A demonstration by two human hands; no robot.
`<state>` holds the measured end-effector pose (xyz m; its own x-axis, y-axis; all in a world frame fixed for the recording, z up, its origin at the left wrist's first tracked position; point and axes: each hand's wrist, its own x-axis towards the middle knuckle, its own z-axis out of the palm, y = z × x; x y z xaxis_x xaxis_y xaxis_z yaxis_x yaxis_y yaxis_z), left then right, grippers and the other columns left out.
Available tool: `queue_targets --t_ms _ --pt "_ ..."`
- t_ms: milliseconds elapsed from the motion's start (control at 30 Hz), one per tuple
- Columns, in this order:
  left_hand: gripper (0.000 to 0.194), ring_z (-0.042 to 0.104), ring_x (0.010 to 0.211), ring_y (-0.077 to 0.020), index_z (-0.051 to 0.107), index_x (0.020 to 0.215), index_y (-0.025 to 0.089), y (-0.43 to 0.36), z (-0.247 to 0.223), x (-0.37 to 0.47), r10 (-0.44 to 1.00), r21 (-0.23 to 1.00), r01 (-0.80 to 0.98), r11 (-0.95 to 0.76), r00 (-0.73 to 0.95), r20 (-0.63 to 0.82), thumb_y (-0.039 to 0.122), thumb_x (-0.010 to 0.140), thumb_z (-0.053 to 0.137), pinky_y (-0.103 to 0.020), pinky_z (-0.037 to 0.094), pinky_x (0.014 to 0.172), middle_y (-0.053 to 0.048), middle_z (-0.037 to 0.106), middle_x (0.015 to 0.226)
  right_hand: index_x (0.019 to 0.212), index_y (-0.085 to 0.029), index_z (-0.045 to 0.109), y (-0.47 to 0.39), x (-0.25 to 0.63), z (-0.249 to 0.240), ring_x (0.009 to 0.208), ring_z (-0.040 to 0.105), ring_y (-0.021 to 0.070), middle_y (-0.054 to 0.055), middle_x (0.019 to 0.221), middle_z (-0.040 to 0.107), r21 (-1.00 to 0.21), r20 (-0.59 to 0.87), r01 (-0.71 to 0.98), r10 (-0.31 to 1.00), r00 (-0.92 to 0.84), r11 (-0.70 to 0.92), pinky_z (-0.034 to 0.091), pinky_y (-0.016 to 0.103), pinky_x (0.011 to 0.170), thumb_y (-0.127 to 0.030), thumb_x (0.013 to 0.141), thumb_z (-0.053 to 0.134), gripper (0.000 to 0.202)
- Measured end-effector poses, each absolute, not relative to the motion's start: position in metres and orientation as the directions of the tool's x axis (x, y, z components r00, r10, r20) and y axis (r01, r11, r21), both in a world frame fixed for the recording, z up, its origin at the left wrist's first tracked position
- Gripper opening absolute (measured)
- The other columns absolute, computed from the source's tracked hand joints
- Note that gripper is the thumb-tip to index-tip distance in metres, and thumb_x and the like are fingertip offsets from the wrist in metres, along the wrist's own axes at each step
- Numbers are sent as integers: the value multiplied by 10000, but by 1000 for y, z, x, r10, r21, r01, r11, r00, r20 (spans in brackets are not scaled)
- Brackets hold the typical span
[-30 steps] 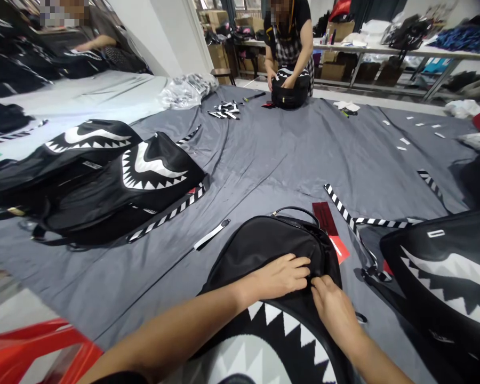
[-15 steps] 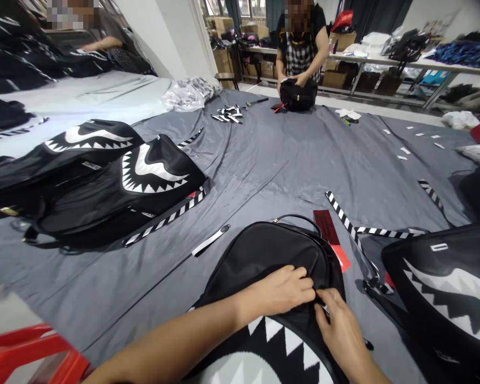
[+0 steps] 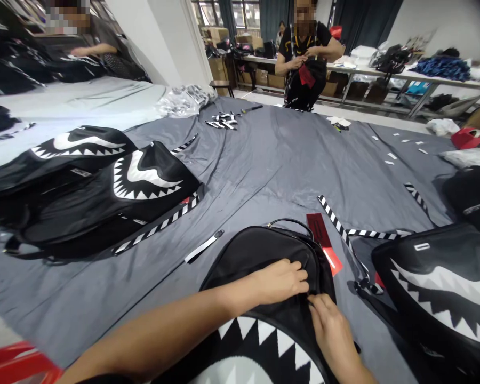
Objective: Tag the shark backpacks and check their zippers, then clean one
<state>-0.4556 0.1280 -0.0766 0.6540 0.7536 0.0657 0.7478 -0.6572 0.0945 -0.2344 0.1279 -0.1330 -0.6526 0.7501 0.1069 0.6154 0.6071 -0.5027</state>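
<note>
A black backpack (image 3: 260,245) with a white shark-tooth print lies in front of me, its top handle pointing away. My left hand (image 3: 282,280) reaches across it from the left, its fingers curled on the fabric near the right side seam. Just beside it, my right hand (image 3: 332,325) pinches the backpack's side edge, thumb and fingers closed. The fingertips of both hands nearly meet, and the exact bit between them is hidden. A dark red tag (image 3: 315,226) and a bright red tag (image 3: 332,260) stick out at the bag's upper right.
More shark-print backpacks lie left (image 3: 152,170) and right (image 3: 444,288), with striped straps (image 3: 380,233) on the grey cloth (image 3: 260,176). A white-and-black strap (image 3: 204,247) lies near my bag. A co-worker (image 3: 304,53) stands across the table handling a black bag. A red plastic object (image 3: 20,362) is lower left.
My view has shifted slightly. The right hand's fingers have drawn closer together at the bag's edge. Across the table, the co-worker has lifted the black bag off the cloth and stands more upright.
</note>
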Motion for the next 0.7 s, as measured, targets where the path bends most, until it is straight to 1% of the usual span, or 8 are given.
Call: queue_targets --t_ms 67,167,233,300,400,533,600,700 --pt "57 517 868 -190 565 877 201 126 -80 -460 748 80 744 -663 658 87 156 893 597 -318 347 652 -1 602 881 1083 -231 640 128 -236 -131 738 692 188 58 899 667 -471 89 635 749 -657 612 539 274 611 -215 994 342 311" --pt "75 519 919 -158 577 905 197 117 -91 -466 754 73 754 -653 638 157 194 953 519 -305 369 701 2 631 1042 1121 -210 654 128 -239 -128 679 686 191 59 869 669 -382 64 684 756 -652 622 514 272 559 -249 1003 346 332" --pt "138 521 945 -138 590 905 193 112 -100 -467 775 103 775 -624 596 211 207 977 473 -293 381 726 1 629 1122 1137 -205 665 127 -242 -125 681 679 191 62 868 663 -344 48 698 754 -655 628 510 274 565 -239 1000 352 344" --pt "164 525 942 -134 604 888 188 108 -108 -466 788 157 780 -606 562 252 202 977 467 -282 391 727 -6 637 1125 1149 -208 676 124 -243 -118 707 667 191 66 870 652 -340 12 700 747 -665 628 514 279 598 -209 992 353 358" --pt "181 529 982 -153 624 878 176 106 -115 -464 792 239 764 -599 520 321 181 968 467 -274 409 760 -30 646 1118 1192 -205 665 119 -243 -102 804 644 198 79 900 641 -423 -62 687 737 -673 591 527 300 699 -171 982 352 379" --pt "220 528 996 -166 641 835 168 107 -124 -466 813 289 786 -547 416 407 155 957 457 -272 425 792 -57 647 1061 1146 -172 672 119 -245 -94 919 640 198 97 1018 664 -646 -65 636 800 -596 422 523 328 832 -208 975 441 290" --pt "220 531 910 -154 639 799 167 108 -127 -468 827 300 802 -517 378 416 158 944 474 -260 422 743 -54 642 984 1066 -170 685 118 -247 -96 935 646 202 84 1028 678 -684 -67 636 837 -543 357 519 342 854 -216 949 515 211" --pt "219 522 778 -130 625 772 173 108 -125 -470 828 280 807 -521 398 395 150 934 480 -251 395 656 -25 626 862 996 -178 683 114 -250 -97 936 650 208 60 990 685 -693 -63 647 867 -494 318 519 354 846 -196 914 575 137"
